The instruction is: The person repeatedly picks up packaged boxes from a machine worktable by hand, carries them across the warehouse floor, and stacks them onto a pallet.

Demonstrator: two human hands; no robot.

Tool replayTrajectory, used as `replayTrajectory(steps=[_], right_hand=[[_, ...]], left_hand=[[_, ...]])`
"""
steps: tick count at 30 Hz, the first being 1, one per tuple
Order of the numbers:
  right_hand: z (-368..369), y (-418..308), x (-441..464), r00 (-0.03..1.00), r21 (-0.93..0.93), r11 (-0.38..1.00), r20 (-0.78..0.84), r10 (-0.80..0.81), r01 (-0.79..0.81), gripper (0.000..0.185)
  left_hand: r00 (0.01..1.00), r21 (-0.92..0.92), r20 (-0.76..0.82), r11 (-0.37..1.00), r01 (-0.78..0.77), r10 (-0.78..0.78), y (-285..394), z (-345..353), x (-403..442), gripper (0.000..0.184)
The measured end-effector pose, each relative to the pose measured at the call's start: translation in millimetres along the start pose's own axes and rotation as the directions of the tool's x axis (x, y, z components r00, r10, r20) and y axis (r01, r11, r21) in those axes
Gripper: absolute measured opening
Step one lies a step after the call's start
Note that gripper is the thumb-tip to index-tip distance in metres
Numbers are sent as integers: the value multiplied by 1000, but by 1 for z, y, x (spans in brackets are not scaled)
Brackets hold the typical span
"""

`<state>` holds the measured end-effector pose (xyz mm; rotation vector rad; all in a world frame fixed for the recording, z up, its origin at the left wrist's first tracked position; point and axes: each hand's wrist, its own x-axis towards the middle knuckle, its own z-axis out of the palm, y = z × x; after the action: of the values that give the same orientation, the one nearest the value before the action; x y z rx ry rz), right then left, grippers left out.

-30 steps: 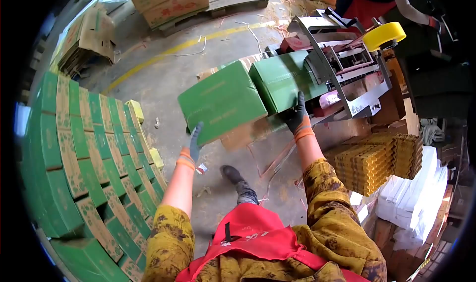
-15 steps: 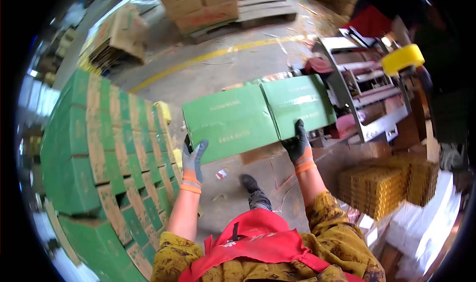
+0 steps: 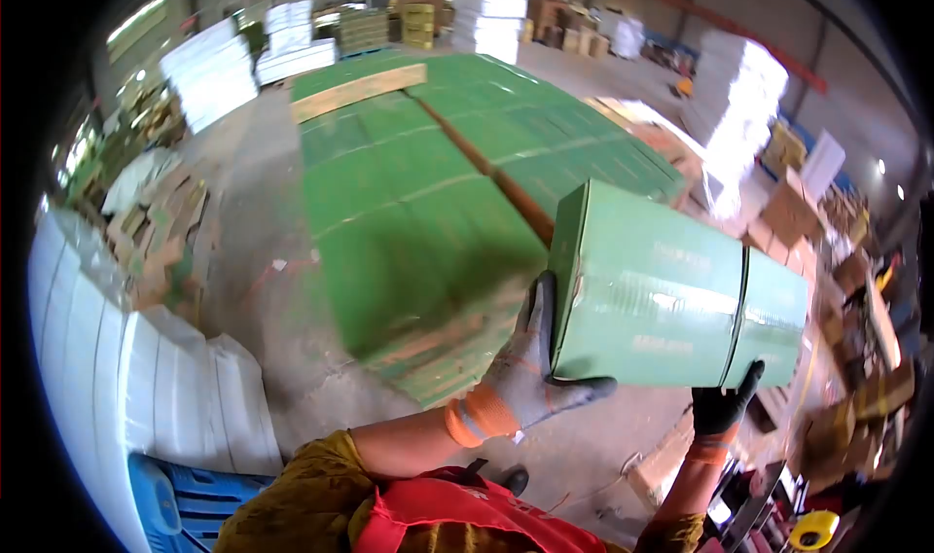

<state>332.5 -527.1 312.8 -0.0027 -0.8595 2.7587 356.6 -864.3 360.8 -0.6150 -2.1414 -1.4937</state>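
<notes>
Two green boxes, a nearer one (image 3: 647,295) and a farther one (image 3: 773,324), are held side by side in the air, with a thin dark gap between them. My left hand (image 3: 530,368), in a grey glove with an orange cuff, grips the left end of the nearer box, its thumb along the lower edge. My right hand (image 3: 725,405), in a dark glove, supports the lower edge by the farther box; part of its fingers is hidden beneath. Behind the held boxes lies a wide stack of green boxes (image 3: 389,217), with a cardboard strip (image 3: 360,91) on top.
White wrapped stacks (image 3: 195,388) and a blue plastic pallet (image 3: 209,499) stand at the left. At lower right is the machine with a yellow tape roll (image 3: 813,531). Cardboard boxes (image 3: 790,213) lie at the right, and tall white wrapped stacks (image 3: 735,106) stand behind.
The view has turned from the machine to the wide green stack. Both boxes have left the machine and are now lifted between my hands. The machine now shows at lower right.
</notes>
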Motion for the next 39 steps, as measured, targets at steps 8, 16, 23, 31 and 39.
replayTrajectory(steps=[8,16,23,31,39], right_hand=[[270,226,8,945,-155,945,113,307,-288,65],[403,431,88,746,-362,823,364,557,-438,65],[459,570,191,756,-442,765,248,606,-469,52],[505,697,329,748,-393,739,168,642,-546,61],[471,723,415,921,-889,335,-197,335,-312,70]], left_hand=[[948,236,-316,967,101,-22,-49,-302,-39,105],[858,177,-507,965,196,-81,-199,-464,-13,103],[826,6,-505,956,295,-251,-351,-540,62,103],[786,-97,-552,958,270,-278,-493,-589,159,100],[723,100,-637,901,422,-268,-501,-577,174,102]])
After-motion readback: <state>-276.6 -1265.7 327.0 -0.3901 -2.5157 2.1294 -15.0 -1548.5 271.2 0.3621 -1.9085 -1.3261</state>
